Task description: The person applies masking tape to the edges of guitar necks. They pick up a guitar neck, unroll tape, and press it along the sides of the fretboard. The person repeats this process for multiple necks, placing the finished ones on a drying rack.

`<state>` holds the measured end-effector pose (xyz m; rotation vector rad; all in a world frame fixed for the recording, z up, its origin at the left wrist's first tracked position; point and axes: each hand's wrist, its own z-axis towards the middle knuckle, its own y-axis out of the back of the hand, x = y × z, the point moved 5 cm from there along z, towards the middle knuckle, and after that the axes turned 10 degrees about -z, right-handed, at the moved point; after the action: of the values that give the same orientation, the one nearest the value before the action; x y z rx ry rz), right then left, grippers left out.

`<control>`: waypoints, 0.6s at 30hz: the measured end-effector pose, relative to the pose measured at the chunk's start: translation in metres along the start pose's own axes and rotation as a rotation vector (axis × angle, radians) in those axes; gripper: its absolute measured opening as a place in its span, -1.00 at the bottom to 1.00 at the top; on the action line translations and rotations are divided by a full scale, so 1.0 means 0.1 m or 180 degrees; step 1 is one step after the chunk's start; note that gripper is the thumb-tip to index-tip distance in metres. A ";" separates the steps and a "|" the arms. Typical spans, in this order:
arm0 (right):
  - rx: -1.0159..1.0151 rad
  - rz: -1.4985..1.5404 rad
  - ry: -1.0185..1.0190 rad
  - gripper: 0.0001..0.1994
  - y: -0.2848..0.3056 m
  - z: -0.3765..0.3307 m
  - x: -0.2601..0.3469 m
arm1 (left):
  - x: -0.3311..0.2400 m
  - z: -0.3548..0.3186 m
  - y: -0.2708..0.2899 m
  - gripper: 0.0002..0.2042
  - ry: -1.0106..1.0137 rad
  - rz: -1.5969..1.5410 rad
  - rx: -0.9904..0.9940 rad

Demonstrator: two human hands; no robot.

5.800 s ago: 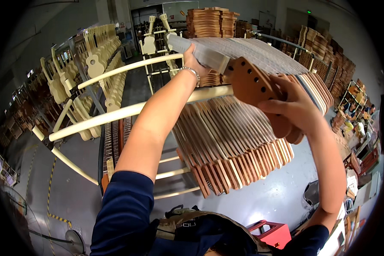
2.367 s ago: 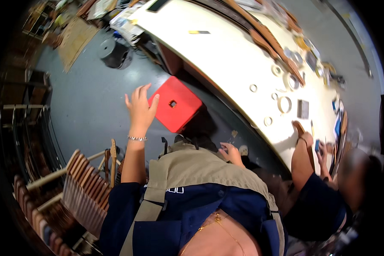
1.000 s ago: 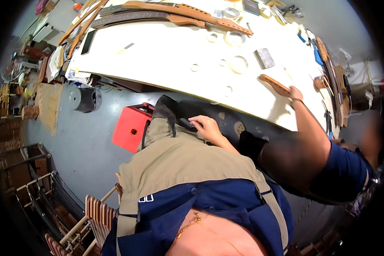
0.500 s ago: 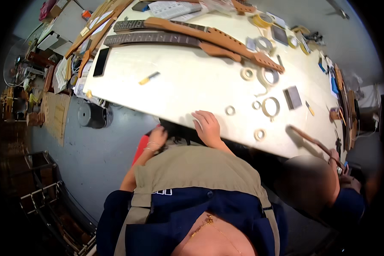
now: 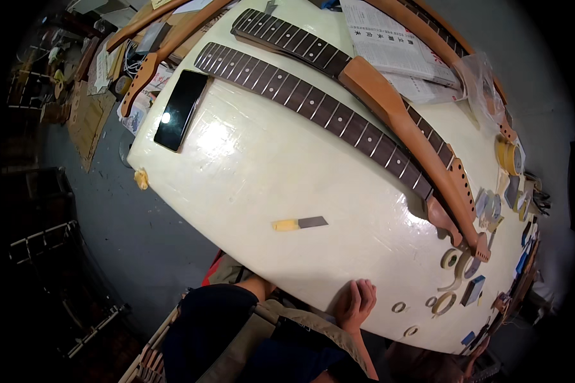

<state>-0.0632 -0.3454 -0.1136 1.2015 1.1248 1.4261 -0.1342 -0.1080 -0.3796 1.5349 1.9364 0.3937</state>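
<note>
My right hand [image 5: 356, 305] rests on the near edge of the white table [image 5: 236, 159], its fingers loosely bent with nothing in them. Only the wrist end of my left hand [image 5: 259, 286] shows, dipping below the table edge by my apron; its fingers are hidden. Beyond my hands lies a small knife [image 5: 300, 223] with a yellow handle and a flat dark blade. Farther off, a guitar neck [image 5: 313, 102] lies with its dotted dark fretboard up. A second neck [image 5: 287, 38] lies fretboard up behind it, and a third neck [image 5: 396, 121], back side up, crosses over it.
A black phone [image 5: 181, 112] lies at the table's left side. Tape rolls [image 5: 445, 304] and a grey block [image 5: 473, 290] sit at the right. Newspaper [image 5: 396, 51] lies at the back near more necks. Another person's hand [image 5: 482, 348] shows at the lower right.
My view has swung closer over the table's left part, so necks, phone and knife look larger. My left hand has slipped out of sight below the edge. My right hand stays at the edge.
</note>
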 end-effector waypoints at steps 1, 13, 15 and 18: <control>-0.0025 0.0054 -0.0010 -0.69 -0.01 0.01 0.00 | 0.06 0.02 -0.01 -0.69 0.0021 -0.0010 -0.0045; -0.0219 -0.0148 -0.0073 -0.67 0.06 0.07 0.06 | 0.46 0.46 0.15 -0.68 -0.0151 0.0303 -0.0184; -0.0199 -0.0075 -0.0092 -0.67 0.09 0.09 0.07 | 0.51 0.57 0.17 -0.68 -0.0202 0.0331 -0.0171; -0.0139 -0.0071 -0.0019 -0.65 0.09 0.13 0.03 | 0.55 0.73 0.19 -0.67 -0.0281 0.0428 -0.0128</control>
<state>-0.0514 -0.3423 -0.1032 1.1583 1.0944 1.4222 -0.0802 -0.0617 -0.4401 1.6339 1.7536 0.4125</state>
